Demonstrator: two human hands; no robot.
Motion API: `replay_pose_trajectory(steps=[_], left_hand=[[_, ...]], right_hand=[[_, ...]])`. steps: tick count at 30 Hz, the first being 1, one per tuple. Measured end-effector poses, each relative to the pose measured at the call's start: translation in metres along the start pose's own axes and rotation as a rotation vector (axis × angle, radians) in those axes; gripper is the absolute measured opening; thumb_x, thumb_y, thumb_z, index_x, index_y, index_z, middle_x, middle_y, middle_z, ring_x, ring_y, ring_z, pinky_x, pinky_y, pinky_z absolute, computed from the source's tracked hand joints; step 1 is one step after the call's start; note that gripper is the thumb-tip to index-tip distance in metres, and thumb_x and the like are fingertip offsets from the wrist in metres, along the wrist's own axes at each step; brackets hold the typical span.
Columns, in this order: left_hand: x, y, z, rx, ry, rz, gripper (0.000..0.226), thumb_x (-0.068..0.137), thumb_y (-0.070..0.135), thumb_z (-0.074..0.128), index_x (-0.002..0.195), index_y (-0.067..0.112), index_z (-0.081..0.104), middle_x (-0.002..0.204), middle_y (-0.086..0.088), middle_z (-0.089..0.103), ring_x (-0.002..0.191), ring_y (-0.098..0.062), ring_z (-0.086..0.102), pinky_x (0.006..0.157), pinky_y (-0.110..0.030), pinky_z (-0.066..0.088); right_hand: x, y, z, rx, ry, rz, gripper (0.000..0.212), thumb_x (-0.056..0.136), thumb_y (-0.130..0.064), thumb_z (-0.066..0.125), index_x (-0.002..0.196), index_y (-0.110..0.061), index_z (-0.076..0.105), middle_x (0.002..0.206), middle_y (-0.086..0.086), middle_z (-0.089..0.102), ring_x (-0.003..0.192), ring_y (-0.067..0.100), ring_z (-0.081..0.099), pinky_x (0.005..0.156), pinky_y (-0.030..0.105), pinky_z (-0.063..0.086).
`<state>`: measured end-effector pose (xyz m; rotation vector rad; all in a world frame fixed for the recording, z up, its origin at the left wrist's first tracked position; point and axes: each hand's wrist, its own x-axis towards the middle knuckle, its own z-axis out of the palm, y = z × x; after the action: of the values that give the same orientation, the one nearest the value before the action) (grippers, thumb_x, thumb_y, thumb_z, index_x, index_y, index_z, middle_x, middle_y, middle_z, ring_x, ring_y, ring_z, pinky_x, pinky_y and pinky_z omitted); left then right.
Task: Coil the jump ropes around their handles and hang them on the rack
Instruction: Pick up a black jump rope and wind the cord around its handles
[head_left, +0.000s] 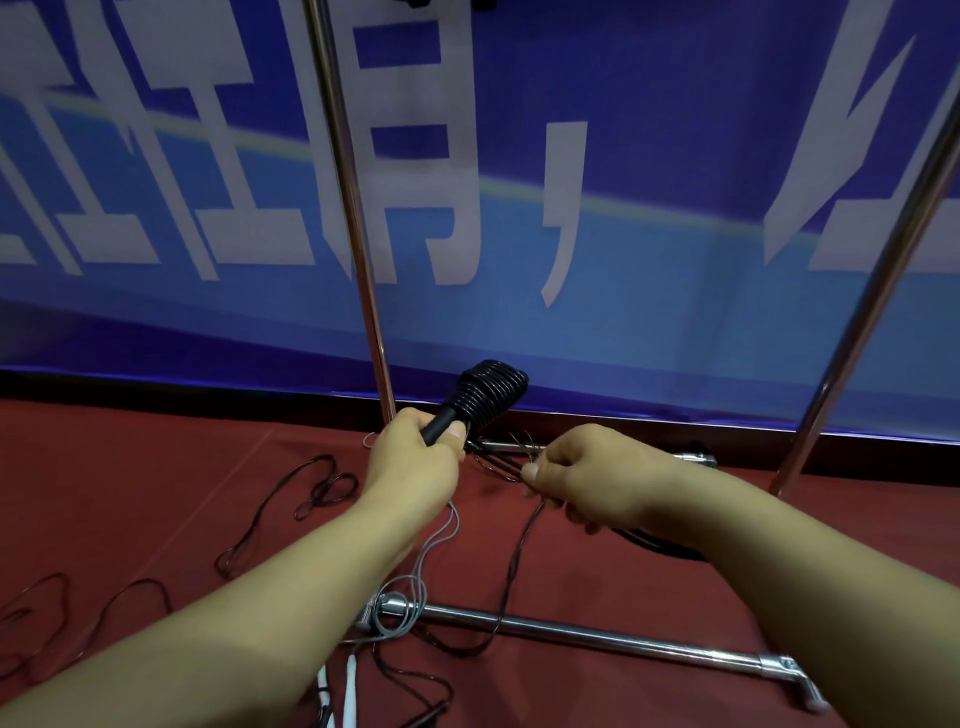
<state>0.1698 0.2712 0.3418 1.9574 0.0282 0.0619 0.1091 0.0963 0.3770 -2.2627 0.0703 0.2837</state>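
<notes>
Red floor; coiled handles in left hand.

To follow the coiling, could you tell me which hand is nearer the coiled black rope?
Left. The left hand grips the handle just below the coiled rope; the right hand pinches loose strands farther off.

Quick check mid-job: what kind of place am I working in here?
Probably an event hall or sports venue: a big blue printed banner covers the wall, red carpet covers the floor, and a chrome rack stands there.

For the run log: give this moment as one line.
phase: coiling | left hand: grips black handle, rope coil wound on | right hand: pinches rope | rack: nothing hung in view
</notes>
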Motion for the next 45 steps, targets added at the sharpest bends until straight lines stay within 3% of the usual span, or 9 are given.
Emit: replay_pose_trajectory(steps=[5,13,23,31,37,45], left_hand=[[0.0,-0.002,-0.003,0.095,-0.027,0.035,0.009,0.096,0.033,0.062,0.093,0.024,0.059,0.092,-0.005,0.072,0.086,-0.031,0.069,0.084,-0.049,0.057],[0.001,-0.006,-0.008,0.34,-0.029,0.074,0.016,0.092,0.041,0.065,0.087,0.028,0.056,0.081,0.003,0.068,0.079,-0.023,0.068,0.08,-0.046,0.058],[-0.001,-0.007,-0.005,0.5,-0.095,0.145,0.021,0.089,0.048,0.067,0.083,0.031,0.056,0.076,0.008,0.066,0.076,-0.02,0.067,0.077,-0.041,0.057],[-0.003,-0.007,-0.003,0.588,-0.257,0.176,0.025,0.088,0.047,0.069,0.076,0.029,0.056,0.068,0.008,0.059,0.069,-0.018,0.06,0.061,-0.029,0.042],[-0.008,-0.001,-0.003,0.565,-0.453,0.221,0.017,0.09,0.039,0.072,0.083,0.025,0.065,0.069,0.005,0.062,0.061,-0.014,0.055,0.063,-0.029,0.045],[-0.02,0.014,-0.008,0.581,-0.658,0.462,0.006,0.095,0.034,0.065,0.092,0.028,0.066,0.08,0.003,0.067,0.076,-0.017,0.063,0.074,-0.04,0.053]], right_hand=[[-0.002,-0.004,-0.001,0.042,-0.057,0.075,0.019,0.095,-0.017,0.056,0.088,-0.012,0.073,0.077,0.004,0.058,0.062,0.018,0.055,0.056,0.028,0.053],[-0.005,-0.002,-0.007,-0.044,0.136,-0.005,0.053,0.096,-0.055,0.051,0.068,-0.011,0.063,0.056,0.004,0.058,0.049,0.016,0.052,0.06,0.028,0.045],[-0.001,0.003,-0.006,0.259,0.132,-0.078,0.047,0.101,-0.043,0.05,0.067,-0.012,0.059,0.057,0.0,0.055,0.048,0.013,0.054,0.054,0.023,0.048],[-0.003,0.004,-0.005,0.386,0.075,-0.036,0.031,0.105,-0.026,0.044,0.081,-0.012,0.058,0.068,0.001,0.055,0.057,0.014,0.058,0.058,0.03,0.045],[-0.003,0.005,-0.003,0.438,0.102,-0.022,0.029,0.104,-0.022,0.043,0.082,-0.011,0.058,0.067,0.001,0.053,0.056,0.013,0.055,0.055,0.028,0.043],[0.002,0.013,-0.007,0.338,0.192,-0.018,0.035,0.102,-0.032,0.05,0.074,-0.014,0.062,0.061,-0.002,0.055,0.052,0.012,0.052,0.052,0.026,0.043]])
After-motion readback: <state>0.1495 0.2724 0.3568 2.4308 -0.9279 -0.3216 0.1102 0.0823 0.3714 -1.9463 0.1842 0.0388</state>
